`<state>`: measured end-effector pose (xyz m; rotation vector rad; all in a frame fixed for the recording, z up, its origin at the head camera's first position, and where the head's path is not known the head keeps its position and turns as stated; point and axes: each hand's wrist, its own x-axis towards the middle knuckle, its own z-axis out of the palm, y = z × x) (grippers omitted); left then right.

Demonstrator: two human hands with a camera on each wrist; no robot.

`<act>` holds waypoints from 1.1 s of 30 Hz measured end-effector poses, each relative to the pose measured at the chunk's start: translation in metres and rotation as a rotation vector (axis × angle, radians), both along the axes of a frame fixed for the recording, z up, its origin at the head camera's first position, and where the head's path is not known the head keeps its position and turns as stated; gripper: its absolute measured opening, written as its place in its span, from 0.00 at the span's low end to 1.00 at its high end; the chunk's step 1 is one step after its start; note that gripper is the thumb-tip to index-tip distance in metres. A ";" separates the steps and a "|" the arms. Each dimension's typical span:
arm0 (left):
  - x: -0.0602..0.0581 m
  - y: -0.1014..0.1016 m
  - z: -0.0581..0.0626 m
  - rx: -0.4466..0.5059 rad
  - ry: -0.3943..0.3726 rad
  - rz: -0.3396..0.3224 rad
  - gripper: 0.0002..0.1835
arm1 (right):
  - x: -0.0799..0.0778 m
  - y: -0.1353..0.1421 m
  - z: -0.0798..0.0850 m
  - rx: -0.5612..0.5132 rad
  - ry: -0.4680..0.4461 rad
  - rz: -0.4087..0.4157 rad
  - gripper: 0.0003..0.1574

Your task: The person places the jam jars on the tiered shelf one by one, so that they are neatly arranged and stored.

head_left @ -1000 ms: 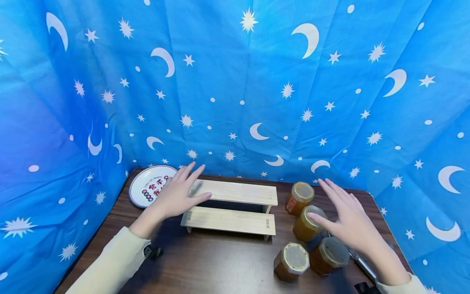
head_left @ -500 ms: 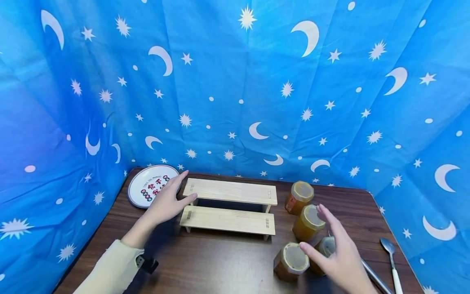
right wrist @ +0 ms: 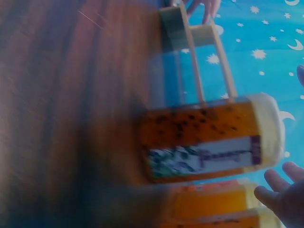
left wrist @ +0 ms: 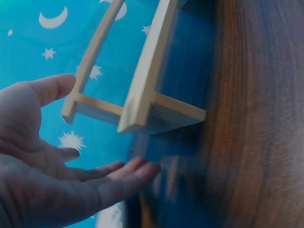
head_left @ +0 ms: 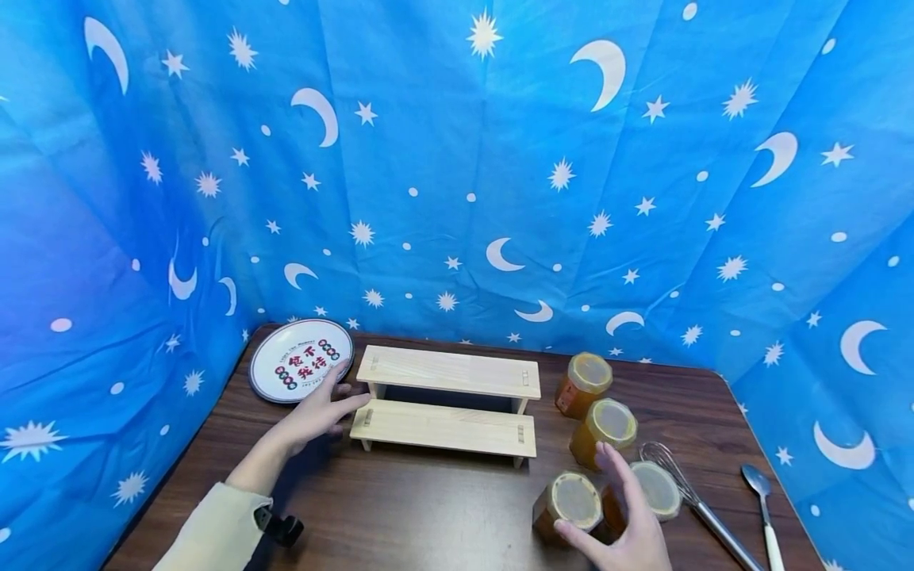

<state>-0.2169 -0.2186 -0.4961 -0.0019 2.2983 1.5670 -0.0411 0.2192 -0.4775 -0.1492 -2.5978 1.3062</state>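
- Flat at the far left corner of the table (head_left: 428,515): white plate (head_left: 300,357) with red characters, probably tucked there to stay out of the way.
- Just beside the left ends of the stands: left hand (head_left: 307,416), holding nothing, with fingers apart and loosely extended; cannot tell about contact with the wood. Well placed, seemingly, for steadying that end.
- Near the middle of the far edge: taller wooden stand (head_left: 450,371), with lower wooden stand (head_left: 443,428) parallel in front. Stepped, presumably, to keep both tops within reach.
- Toward the near edge, right of centre: front jar (head_left: 567,506), upright, with amber contents.
- Farther back, toward the far edge: far jar (head_left: 584,386) and middle jar (head_left: 603,432), both upright and close together, likely grouped for easy reaching.
- Around the front jar: right hand (head_left: 631,531), with thumb and fingers wide, apparently to suit the jar's breadth; nothing gripped.
- Partly hidden behind that hand: right jar (head_left: 655,490).
- Toward the right edge: whisk (head_left: 707,511), then spoon (head_left: 766,507), both with handles toward the near edge, perhaps for easy pick-up.
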 end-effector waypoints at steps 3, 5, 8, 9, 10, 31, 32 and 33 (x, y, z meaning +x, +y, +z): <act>-0.001 -0.002 -0.008 0.079 -0.073 0.020 0.53 | 0.003 -0.006 -0.013 -0.082 -0.002 0.001 0.75; -0.002 -0.003 -0.012 0.113 -0.105 0.035 0.52 | 0.004 -0.010 -0.020 -0.127 -0.039 -0.004 0.76; -0.003 -0.005 -0.019 0.153 -0.140 0.045 0.50 | 0.003 -0.013 -0.029 -0.153 -0.114 -0.012 0.78; -0.003 -0.005 -0.021 0.165 -0.150 0.051 0.49 | 0.003 -0.013 -0.031 -0.155 -0.133 -0.010 0.78; -0.004 -0.005 -0.022 0.176 -0.158 0.053 0.49 | 0.002 -0.013 -0.034 -0.152 -0.150 -0.007 0.78; -0.003 -0.007 -0.038 0.281 -0.217 0.082 0.38 | -0.008 0.002 -0.072 -0.085 -0.165 0.007 0.72; -0.003 -0.007 -0.038 0.283 -0.219 0.082 0.38 | -0.007 0.002 -0.073 -0.077 -0.144 0.007 0.70; -0.004 -0.008 -0.038 0.284 -0.222 0.083 0.38 | -0.007 0.002 -0.074 -0.068 -0.123 0.007 0.69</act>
